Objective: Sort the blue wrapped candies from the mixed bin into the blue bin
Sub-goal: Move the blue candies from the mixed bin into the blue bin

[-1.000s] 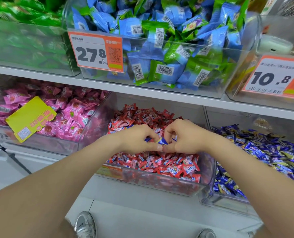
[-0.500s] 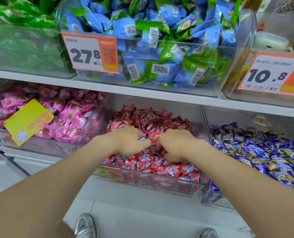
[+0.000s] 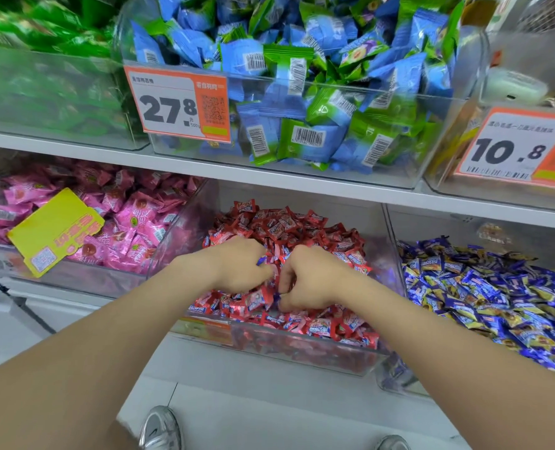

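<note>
A blue wrapped candy (image 3: 260,259) pokes out between the curled fingers of the left hand (image 3: 237,271), near the middle of the mixed bin (image 3: 286,349), whose heap is otherwise almost all red wrappers. Just beside it, towards the bin's front edge, a blue scrap (image 3: 277,296) shows at the thumb tip of the right hand (image 3: 312,280). Its fingers are bent down into the pile and seem to pinch that scrap, though most of the wrapper is hidden. The two hands are close together, knuckles up, nearly touching. The step in hand looks like picking: digging the blue pieces out of the red. The blue bin (image 3: 396,375) stands directly right of the mixed bin on the same lower shelf, its left wall against the mixed bin's right wall. Next, the gathered candy should be lifted clear without dragging red ones along, carried over that shared wall and let go above the blue heap.
</note>
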The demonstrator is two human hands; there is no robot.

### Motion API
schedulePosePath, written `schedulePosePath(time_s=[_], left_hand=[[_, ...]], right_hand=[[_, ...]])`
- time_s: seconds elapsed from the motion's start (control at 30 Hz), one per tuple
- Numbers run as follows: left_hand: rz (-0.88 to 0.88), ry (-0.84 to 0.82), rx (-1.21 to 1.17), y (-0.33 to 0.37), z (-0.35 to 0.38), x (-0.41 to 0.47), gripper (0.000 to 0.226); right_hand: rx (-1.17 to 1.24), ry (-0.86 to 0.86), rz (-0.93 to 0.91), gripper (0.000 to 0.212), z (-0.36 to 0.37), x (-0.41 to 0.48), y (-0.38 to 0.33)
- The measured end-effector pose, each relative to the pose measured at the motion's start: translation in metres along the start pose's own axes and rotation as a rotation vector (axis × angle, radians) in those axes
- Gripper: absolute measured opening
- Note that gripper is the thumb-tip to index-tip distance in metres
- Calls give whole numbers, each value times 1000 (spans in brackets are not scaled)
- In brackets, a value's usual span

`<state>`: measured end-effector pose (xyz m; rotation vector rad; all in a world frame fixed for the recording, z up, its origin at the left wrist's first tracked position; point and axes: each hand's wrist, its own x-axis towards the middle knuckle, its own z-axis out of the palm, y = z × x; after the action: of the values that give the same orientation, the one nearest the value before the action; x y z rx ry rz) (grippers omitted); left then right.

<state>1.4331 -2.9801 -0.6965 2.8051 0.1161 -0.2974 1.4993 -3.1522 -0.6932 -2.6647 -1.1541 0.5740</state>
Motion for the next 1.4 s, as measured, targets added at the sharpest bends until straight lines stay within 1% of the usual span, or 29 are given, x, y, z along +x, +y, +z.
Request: schedulePosePath(time_s=[0.1, 0.17, 0.23, 0.3, 0.33, 0.4, 0.47, 0.53, 0.6, 0.67, 0.73, 0.8, 0.83, 0.87, 0.9, 0.97, 1.0, 1.03, 1.1, 1.13, 1.23, 1.3, 1.33, 1.4], left_hand=[[-5, -20, -31, -6, 0, 1, 23], [13, -17, -53, -2, 1, 0, 29], [34, 6, -45, 2, 3, 0, 40], [72, 23, -8, 7, 7, 3, 47], [114, 26, -2, 10, 11, 5, 40], [167, -8, -15, 19, 19, 9, 7], [231, -41, -48, 28, 26, 13, 32], [246, -41, -26, 34, 31, 17, 34], [238, -44, 121, 39, 31, 19, 32], [187, -54, 273, 41, 25, 18, 24], [109, -95, 339, 40, 18, 14, 19], [38, -128, 397, 36, 14, 10, 16], [11, -122, 417, 34, 13, 9, 11], [3, -88, 420, 33, 12, 8, 5], [12, -46, 400, 32, 13, 9, 9], [88, 50, 295, 35, 14, 11, 15], [135, 68, 237, 38, 14, 12, 12], [171, 61, 220, 41, 16, 15, 14], [206, 17, 234, 46, 23, 21, 35], [180, -1, 243, 48, 25, 23, 39], [72, 20, 182, 54, 28, 30, 35], [11, 11, 221, 55, 25, 33, 37], [-16, -14, 265, 55, 24, 32, 32], [-60, -26, 318, 53, 22, 31, 10]], right_hand=[[130, 32, 13, 10, -23, -13, 7], [208, 77, 33, 16, -36, -24, 16], [263, 116, 38, 25, -45, -33, 24], [187, 178, 39, 32, -51, -41, 28], [136, 206, 34, 34, -53, -45, 28], [88, 234, 3, 37, -53, -51, 28], [64, 240, -27, 37, -49, -54, 30], [59, 258, -36, 36, -44, -56, 35], [64, 290, -51, 35, -41, -59, 39], [68, 317, -82, 33, -42, -63, 40], [32, 328, -103, 30, -42, -66, 41], [-6, 304, -110, 21, -40, -66, 41], [-11, 285, -112, 16, -39, -66, 42], [-22, 268, -111, 13, -38, -65, 42], [-44, 251, -106, 16, -37, -64, 42], [-92, 230, -83, 21, -37, -62, 41], [-107, 243, -75, 21, -38, -61, 39], [-114, 269, -67, 21, -38, -60, 39], [-104, 329, -45, 18, -39, -58, 39], [-97, 353, -34, 17, -40, -58, 39], [-116, 363, -19, 15, -40, -60, 42], [-126, 357, -30, 13, -39, -62, 43], [-121, 354, -36, 13, -39, -63, 43], [-117, 345, -41, 13, -39, -63, 42]])
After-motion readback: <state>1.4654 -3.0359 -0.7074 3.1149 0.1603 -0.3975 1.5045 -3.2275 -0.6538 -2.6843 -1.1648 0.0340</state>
